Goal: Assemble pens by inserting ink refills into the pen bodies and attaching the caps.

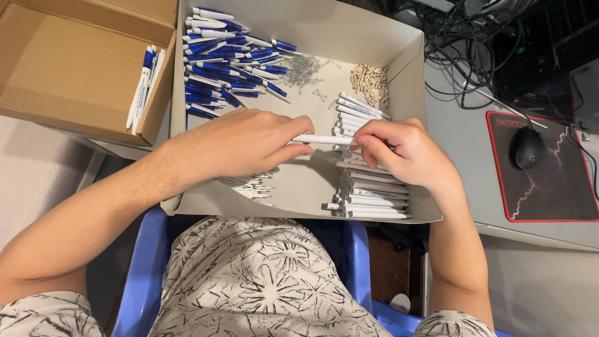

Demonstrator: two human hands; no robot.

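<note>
While a person in a patterned garment is sitting on a blue chair (pixel 138 274), a wide, shallow cardboard tray (pixel 409 53) is resting across the lap and filling the middle of the view. Beside it at upper left, a brown cardboard box (pixel 68 68) is standing open, with a few finished blue-and-white pens (pixel 143 87) leaning against its inner wall. Off to the right, a black mouse (pixel 527 148) is sitting on a dark mouse pad with a red border (pixel 549 187), near a tangle of black cables (pixel 465 43). Inside the tray, a heap of blue pen parts (pixel 228 59) is lying at the far left, and a row of white pen barrels (pixel 371 187) is running down the right side. Both hands are hovering over the tray's middle: the left hand (pixel 234 146) is pinching one end of a single white barrel (pixel 321 139) between thumb and fingers, and the right hand (pixel 402 150) is gripping its other end, holding it level just above the row. Smaller still, a little pile of metal springs (pixel 302 68) and a cluster of tan plastic bits (pixel 369 81) are lying at the far end of the tray.
</note>
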